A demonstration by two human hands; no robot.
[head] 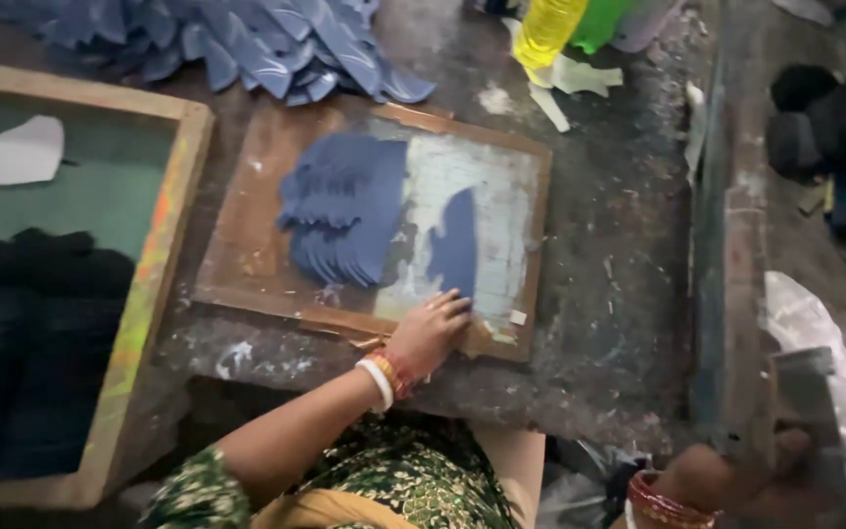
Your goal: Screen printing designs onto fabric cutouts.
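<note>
**Hands at a printing frame: one piece laid, a stack beside it**

The left hand (433, 328), fingers extended and nearly flat, grips nothing; its fingertips (457, 302) press the lower end of a single dark blue leaf-shaped cut piece (455, 250). This piece lies on the pale, paint-stained mesh of a brown wooden-framed screen (247, 225), at 3 o'clock from a fanned stack of matching dark blue cut pieces (345, 206). The piece's long axis runs from 6 to 12 o'clock, its narrower end pointing to 12. The right hand (727, 480), at 5 o'clock in the view, closes around the lower part of a grey flat-bladed tool (803, 392); the exact hold is blurred. Judging by the layout, one piece is positioned while the stack awaits handling; a heap of patterned blue pieces (276, 44) at 12 o'clock appears finished.
</note>
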